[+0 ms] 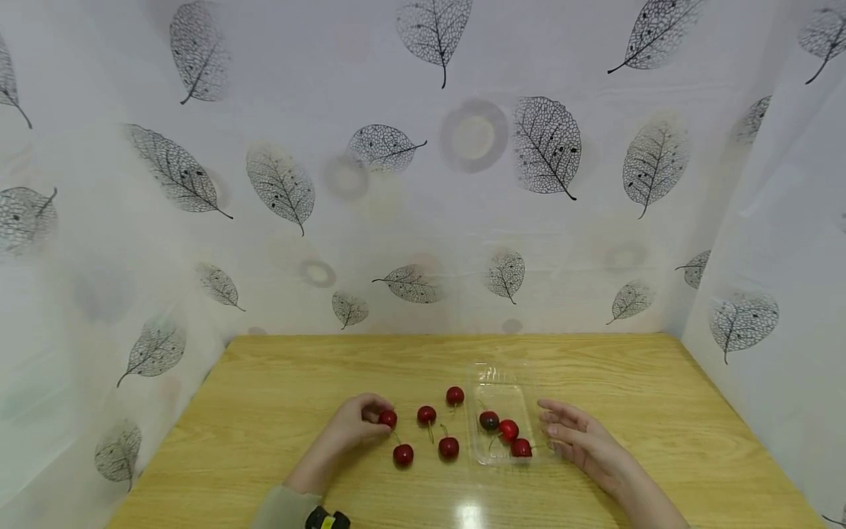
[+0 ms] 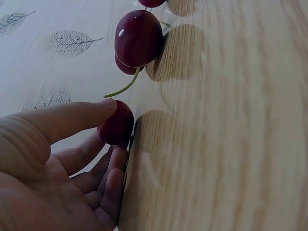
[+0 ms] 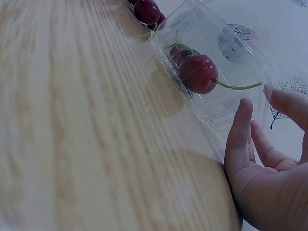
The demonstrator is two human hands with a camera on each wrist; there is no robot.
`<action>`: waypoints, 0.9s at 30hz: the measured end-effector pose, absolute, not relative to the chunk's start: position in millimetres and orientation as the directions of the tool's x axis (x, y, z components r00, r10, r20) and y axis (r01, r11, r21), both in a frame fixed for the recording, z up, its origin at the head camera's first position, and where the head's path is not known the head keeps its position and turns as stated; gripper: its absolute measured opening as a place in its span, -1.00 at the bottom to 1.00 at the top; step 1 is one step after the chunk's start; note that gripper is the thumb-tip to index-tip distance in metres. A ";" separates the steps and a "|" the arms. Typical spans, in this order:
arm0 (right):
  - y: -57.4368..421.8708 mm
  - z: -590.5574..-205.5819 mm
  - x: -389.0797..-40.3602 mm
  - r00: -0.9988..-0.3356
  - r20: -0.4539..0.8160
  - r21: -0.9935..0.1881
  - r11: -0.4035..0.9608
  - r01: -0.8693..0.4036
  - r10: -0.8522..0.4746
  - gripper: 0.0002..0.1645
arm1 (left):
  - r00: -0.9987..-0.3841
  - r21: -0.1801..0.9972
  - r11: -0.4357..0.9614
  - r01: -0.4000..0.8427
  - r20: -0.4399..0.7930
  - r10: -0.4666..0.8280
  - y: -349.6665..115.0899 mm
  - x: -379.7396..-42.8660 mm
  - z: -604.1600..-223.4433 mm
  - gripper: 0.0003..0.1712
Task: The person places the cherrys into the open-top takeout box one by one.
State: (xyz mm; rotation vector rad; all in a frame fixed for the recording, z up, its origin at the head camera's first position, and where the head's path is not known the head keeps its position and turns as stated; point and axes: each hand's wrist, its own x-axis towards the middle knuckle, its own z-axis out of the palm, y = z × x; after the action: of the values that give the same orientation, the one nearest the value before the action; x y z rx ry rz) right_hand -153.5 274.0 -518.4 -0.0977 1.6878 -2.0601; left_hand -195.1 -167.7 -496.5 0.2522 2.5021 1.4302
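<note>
My left hand [image 1: 358, 424] pinches a dark red cherry [image 2: 118, 124] between thumb and fingers, at the table surface. Several other loose cherries lie near it on the table, among them one cherry [image 1: 403, 455] just in front and another cherry [image 1: 426, 415] to the right. A clear plastic tray [image 1: 473, 441] stands right of these, holding three cherries, including a bright red cherry [image 1: 508, 430] in the middle. Beside the tray's right wall is my right hand [image 1: 588, 447], its fingers loosely extended and holding nothing. In the right wrist view, a stemmed cherry [image 3: 198, 73] shows through the tray.
The wooden table [image 1: 277, 375] reaches back to a pale curtain [image 1: 370, 235] with a leaf print, which also hangs at both sides. A dark watch-like band [image 1: 327, 519] sits at my left wrist.
</note>
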 end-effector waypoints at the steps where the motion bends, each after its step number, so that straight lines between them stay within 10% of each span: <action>1: 274.0 -518.4 -153.4 -0.886 -0.235 -0.942 -0.132 0.310 -0.400 -0.44 | -0.955 0.863 0.504 0.025 -0.128 0.267 -167.6 -194.8 -496.2 -0.61; 27: 274.4 -517.7 -153.4 -0.890 -0.228 -0.948 -0.117 0.295 -0.396 -0.39 | -0.984 0.886 0.463 -0.020 -0.100 0.148 -147.5 -196.9 -486.3 -0.61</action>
State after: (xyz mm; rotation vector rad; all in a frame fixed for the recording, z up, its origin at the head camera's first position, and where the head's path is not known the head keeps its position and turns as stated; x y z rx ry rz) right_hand -153.4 274.4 -517.7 -0.1112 1.7125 -2.0517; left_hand -196.9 -147.5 -486.3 0.1126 2.5443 1.5445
